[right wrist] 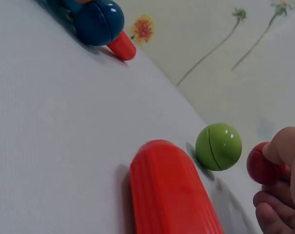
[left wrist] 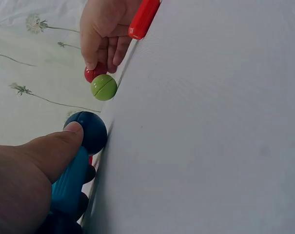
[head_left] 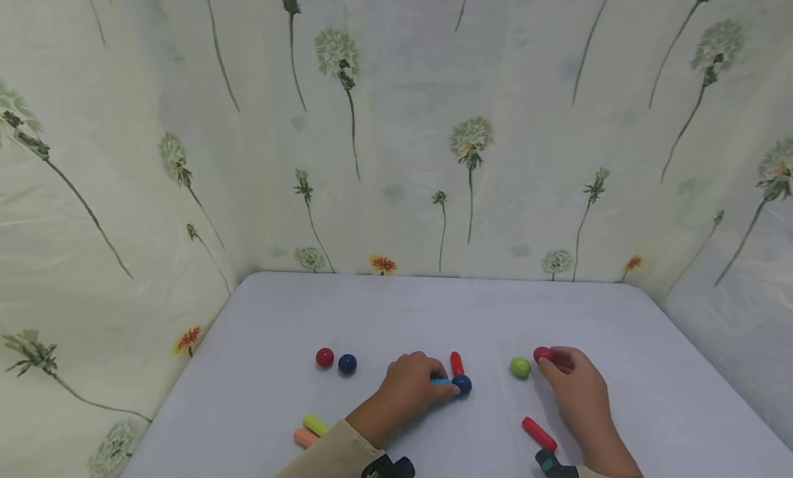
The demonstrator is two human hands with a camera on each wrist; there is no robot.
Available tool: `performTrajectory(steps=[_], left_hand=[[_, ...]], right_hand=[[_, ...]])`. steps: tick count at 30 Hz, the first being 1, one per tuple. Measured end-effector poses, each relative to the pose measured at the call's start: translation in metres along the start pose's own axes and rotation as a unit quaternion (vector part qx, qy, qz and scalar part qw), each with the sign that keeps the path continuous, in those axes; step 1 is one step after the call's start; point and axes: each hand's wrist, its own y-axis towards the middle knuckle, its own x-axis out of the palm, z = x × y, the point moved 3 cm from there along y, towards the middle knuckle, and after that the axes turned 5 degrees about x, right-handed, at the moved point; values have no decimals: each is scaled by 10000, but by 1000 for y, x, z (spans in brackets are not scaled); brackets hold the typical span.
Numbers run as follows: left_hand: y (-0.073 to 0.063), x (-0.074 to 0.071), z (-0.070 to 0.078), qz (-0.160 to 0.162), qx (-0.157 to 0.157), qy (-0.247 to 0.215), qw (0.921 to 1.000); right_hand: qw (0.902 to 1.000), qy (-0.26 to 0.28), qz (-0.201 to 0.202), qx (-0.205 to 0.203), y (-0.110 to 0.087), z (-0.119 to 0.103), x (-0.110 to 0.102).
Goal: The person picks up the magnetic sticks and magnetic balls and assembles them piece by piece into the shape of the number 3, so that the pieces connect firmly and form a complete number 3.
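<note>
My left hand [head_left: 411, 387] grips a light blue ridged stick [left wrist: 69, 183], with a dark blue ball [head_left: 462, 385] at its far end under the thumb tip. At the near end of the stick, another dark blue ball [left wrist: 59, 224] shows in the left wrist view. Just beyond lies a red stick [head_left: 456, 363], partly hidden by that hand's ball. My right hand [head_left: 579, 388] pinches a red ball [right wrist: 264, 164] between thumb and fingers. Close beside it sits a green ball [head_left: 520, 367] with a seam line. A second red stick [head_left: 537, 433] lies near the right wrist.
To the left, a red ball [head_left: 325, 357] and a dark blue ball [head_left: 347, 364] rest side by side on the white table [head_left: 260, 319]. A yellow-green stick [head_left: 315, 424] and an orange stick [head_left: 305, 437] lie partly behind the left sleeve. Flower-patterned sheeting [head_left: 396, 120] surrounds the table's back and sides.
</note>
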Motion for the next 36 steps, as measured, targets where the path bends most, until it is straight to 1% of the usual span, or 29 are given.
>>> performTrajectory(steps=[3,8,13,16,20,26,31,36], left_hand=[[0,0,0,16,-4,-36,10000],[0,1,-3,77,23,-61,9999],[0,2,-3,40,5,-86,10000],[0,0,-1,7,-16,-118,9999],[-1,-2,0,-19,-71,-93,9999],[1,-4,-1,2,-127,-85,9999],[3,0,-3,-7,-96,-185,9998],[0,1,-1,-81,-101,-212,9997]], right_hand=[[9999,141,-41,-8,-6,-10,2],[9992,147,-164,-346,-18,-30,8],[9971,76,-438,-617,-27,-46,20],[9954,-52,-511,-806,-30,-55,28],[9930,-258,-493,-1045,-32,-65,36],[9896,-221,-640,-1266,-30,-79,47],[9878,-139,-841,-1304,-28,-85,56],[9871,44,-1052,-1205,-29,-83,64]])
